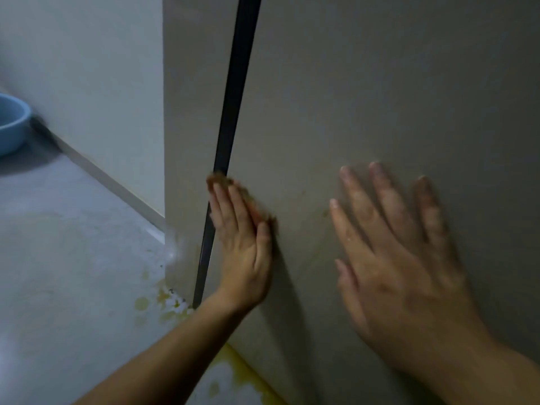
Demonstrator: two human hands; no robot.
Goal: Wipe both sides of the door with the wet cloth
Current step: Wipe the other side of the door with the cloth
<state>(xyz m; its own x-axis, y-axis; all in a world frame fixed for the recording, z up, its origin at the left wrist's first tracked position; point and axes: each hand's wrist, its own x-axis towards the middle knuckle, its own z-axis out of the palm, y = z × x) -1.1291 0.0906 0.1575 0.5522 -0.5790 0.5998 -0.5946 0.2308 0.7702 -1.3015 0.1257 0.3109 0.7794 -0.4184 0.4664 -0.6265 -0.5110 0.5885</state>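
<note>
The grey-beige door (pixel 365 97) fills the right of the view, with a dark gap (pixel 230 112) along its left edge beside the frame (pixel 190 141). My left hand (pixel 242 244) presses a brown cloth (pixel 220 180) flat against the door next to that gap, fingers straight; only the cloth's edges show past my fingertips and thumb. My right hand (pixel 400 258) lies flat on the door farther right, fingers spread, holding nothing.
A blue plastic basin (pixel 11 124) stands on the grey floor (pixel 73 244) at the far left by the white wall (pixel 87 68). Yellowish stains (pixel 163 302) mark the floor at the foot of the door and frame.
</note>
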